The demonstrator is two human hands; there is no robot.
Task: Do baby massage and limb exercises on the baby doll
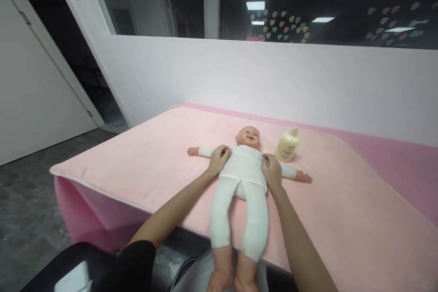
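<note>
A baby doll (243, 164) with a white cloth body lies on its back on the pink cover, arms spread wide and head toward the wall. Its feet hang past the table's near edge. My left hand (219, 159) has its fingers curled round the doll's upper arm, close to the shoulder on the left side. On the opposite side, my right hand (272, 169) is closed at the other shoulder in the same way. The fingertips of both hands are partly hidden. A pale yellow pump bottle (287, 145) stands just beyond the doll's right-side arm.
The pink cover (137, 159) drapes over the table's front edge. Behind the table rises a white wall (212, 73) with a dark window (328, 4) above it. A door (37, 73) is at the far left. Something white (72, 278) shows at the lower left.
</note>
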